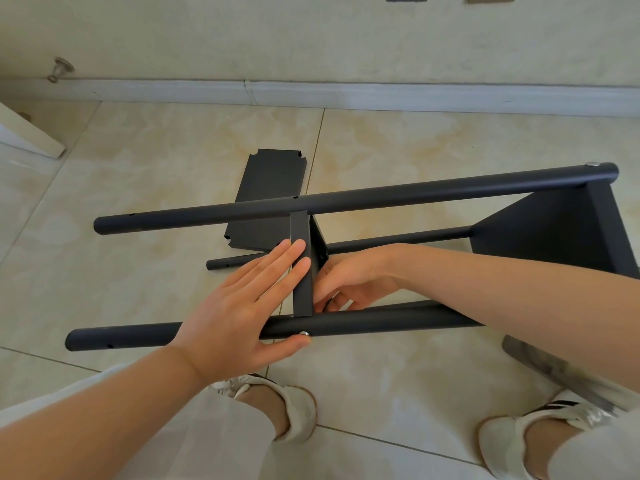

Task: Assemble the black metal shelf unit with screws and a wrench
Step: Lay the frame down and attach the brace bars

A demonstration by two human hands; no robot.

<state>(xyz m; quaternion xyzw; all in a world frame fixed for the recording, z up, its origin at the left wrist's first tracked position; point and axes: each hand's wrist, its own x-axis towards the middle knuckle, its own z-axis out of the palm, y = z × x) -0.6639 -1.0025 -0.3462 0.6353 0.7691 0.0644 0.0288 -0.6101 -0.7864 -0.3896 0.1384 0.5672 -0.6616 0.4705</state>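
Note:
The black shelf frame lies on its side on the tiled floor. Its near pole (381,322) and far pole (381,195) run left to right. A middle shelf panel (300,268) stands edge-on between them, and an end shelf (561,223) closes the right side. My left hand (242,306) lies flat with straight fingers against the middle panel and the near pole, the thumb beside a silver screw (304,333). My right hand (349,282) reaches inside the frame behind the panel, fingers curled round something small that I cannot make out. No wrench is visible.
A loose black shelf panel (266,188) lies flat on the floor behind the frame. A third pole (398,242) runs lower down inside the frame. The wall and skirting board (346,95) are beyond. My feet in light shoes (294,403) stand close in front.

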